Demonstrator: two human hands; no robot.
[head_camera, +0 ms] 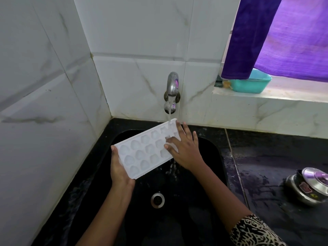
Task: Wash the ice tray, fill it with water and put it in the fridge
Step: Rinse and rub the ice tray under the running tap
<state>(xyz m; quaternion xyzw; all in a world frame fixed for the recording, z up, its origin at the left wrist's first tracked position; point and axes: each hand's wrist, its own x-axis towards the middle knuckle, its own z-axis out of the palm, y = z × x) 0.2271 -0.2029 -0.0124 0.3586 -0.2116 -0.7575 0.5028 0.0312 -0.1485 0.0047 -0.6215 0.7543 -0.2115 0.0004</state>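
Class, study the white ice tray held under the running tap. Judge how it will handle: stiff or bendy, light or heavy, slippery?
Probably light and fairly stiff: the left hand grips one end of the ice tray and it shows no sag. Likely slippery, since water from the tap runs over it.

Left hand (119, 168) curled, right hand (185, 150) flat.

The black stone table (266, 144) is wet, with a black sink (217, 157) sunk into it and a metal drain (157, 200) in the sink's floor. A lidded steel pot (308, 190) stands on the table at right. The pale window ledge (287, 97) carries a teal tub (248, 85).
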